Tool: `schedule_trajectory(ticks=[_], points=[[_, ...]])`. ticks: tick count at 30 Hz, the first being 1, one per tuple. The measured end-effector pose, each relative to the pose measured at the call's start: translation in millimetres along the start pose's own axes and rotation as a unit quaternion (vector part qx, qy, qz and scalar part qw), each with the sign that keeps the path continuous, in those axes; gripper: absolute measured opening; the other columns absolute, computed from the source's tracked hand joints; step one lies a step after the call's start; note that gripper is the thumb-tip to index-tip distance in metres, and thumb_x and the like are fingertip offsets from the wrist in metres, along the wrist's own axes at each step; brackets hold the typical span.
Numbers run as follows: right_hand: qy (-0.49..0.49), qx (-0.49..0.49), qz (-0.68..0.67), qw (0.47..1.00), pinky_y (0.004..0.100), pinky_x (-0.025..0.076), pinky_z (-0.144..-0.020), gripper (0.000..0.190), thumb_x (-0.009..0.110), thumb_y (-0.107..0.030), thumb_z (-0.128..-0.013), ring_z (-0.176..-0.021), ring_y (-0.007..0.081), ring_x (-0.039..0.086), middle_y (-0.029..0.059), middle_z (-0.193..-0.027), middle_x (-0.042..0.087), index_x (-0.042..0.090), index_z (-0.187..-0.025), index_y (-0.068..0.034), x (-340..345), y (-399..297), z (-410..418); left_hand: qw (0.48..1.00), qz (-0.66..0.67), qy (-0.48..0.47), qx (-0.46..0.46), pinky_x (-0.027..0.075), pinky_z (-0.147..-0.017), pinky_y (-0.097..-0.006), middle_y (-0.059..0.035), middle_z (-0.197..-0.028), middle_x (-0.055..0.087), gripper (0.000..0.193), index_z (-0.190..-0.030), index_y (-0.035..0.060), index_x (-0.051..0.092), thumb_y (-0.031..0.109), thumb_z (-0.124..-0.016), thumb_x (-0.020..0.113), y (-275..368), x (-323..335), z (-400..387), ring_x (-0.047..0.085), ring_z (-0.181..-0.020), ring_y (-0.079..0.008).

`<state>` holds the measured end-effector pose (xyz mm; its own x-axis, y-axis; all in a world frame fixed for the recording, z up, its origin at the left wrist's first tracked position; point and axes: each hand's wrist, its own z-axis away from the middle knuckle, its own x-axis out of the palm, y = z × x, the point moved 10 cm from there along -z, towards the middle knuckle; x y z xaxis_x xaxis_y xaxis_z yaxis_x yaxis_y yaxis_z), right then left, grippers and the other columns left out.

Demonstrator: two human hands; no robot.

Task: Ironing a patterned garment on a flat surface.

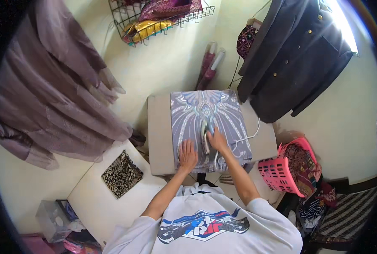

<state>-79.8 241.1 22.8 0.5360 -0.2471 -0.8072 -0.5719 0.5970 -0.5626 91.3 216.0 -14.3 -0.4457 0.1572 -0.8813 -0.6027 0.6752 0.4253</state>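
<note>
A grey-blue cloth with a white and blue floral pattern (188,122) lies spread over a beige padded surface (159,136). My right hand (218,139) is closed around the handle of a clothes iron (205,136), which rests upon the cloth near its middle. From the iron side a pale cord (247,138) runs to the right across the cloth and over the padded surface. My left hand (188,154) lies flat on the cloth's near left part, palm down with the fingers extended. The iron's soleplate is hidden from above.
A pink plastic basket (274,173) of clothes stands at right. A folded black-and-cream patterned cloth (122,174) lies on a white surface (112,206) at left. A dark jacket (290,60) and a mauve garment (58,95) hang beside the padded surface. A wire basket (194,14) is on the wall.
</note>
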Motion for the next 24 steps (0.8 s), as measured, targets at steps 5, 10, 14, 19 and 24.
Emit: schedule_trajectory(ticks=[5, 10, 14, 19, 24], points=[[-0.036, 0.040, -0.019, 0.998, 0.0530, 0.044, -0.079, 0.053, 0.048, -0.044, -0.089, -0.093, 0.0489, 0.056, 0.0335, -0.097, 0.059, 0.041, -0.122, -0.002, -7, 3, 25, 1.000, 0.001, -0.003, 0.026, 0.012, -0.112, -0.0502, -0.0148, -0.145, 0.029, 0.058, -0.136, 0.0004, 0.034, 0.026, -0.087, 0.051, 10, 14, -4, 0.022, -0.137, -0.0300], [0.012, 0.030, -0.010, 0.999, 0.0530, 0.044, -0.080, 0.052, 0.048, -0.042, -0.089, -0.092, 0.0471, 0.058, 0.0309, -0.096, 0.061, 0.043, -0.120, -0.002, -30, 4, -39, 0.999, -0.011, -0.025, 0.024, 0.011, -0.112, -0.0494, -0.0141, -0.146, 0.030, 0.059, -0.137, 0.0024, 0.034, 0.027, -0.087, 0.051, 19, 11, -11, 0.024, -0.137, -0.0290], [0.039, 0.058, -0.034, 0.997, 0.0527, 0.044, -0.080, 0.048, 0.049, -0.041, -0.088, -0.092, 0.0475, 0.058, 0.0297, -0.098, 0.061, 0.046, -0.115, 0.000, -45, 23, -79, 0.999, -0.022, -0.038, 0.025, 0.012, -0.112, -0.0494, -0.0140, -0.146, 0.030, 0.060, -0.139, 0.0027, 0.033, 0.029, -0.088, 0.050, 22, 13, -11, 0.022, -0.138, -0.0296], [-0.017, 0.023, -0.015, 0.999, 0.0537, 0.044, -0.079, 0.048, 0.049, -0.041, -0.088, -0.090, 0.0485, 0.057, 0.0307, -0.095, 0.061, 0.045, -0.115, -0.001, -49, 34, -43, 1.000, -0.009, -0.014, 0.005, 0.014, -0.111, -0.0493, -0.0142, -0.141, 0.036, 0.054, -0.132, 0.0023, 0.041, 0.025, -0.085, 0.053, 23, -4, -13, 0.028, -0.135, -0.0294], [-0.046, 0.013, 0.007, 0.999, 0.0563, 0.044, -0.073, 0.050, 0.048, -0.041, -0.089, -0.082, 0.0490, 0.059, 0.0309, -0.088, 0.062, 0.041, -0.121, -0.004, -48, 62, -30, 0.998, 0.021, -0.011, -0.051, 0.020, -0.108, -0.0499, -0.0148, -0.132, 0.044, 0.043, -0.118, 0.0014, 0.051, 0.022, -0.082, 0.056, 42, 5, -76, 0.035, -0.127, -0.0313]])
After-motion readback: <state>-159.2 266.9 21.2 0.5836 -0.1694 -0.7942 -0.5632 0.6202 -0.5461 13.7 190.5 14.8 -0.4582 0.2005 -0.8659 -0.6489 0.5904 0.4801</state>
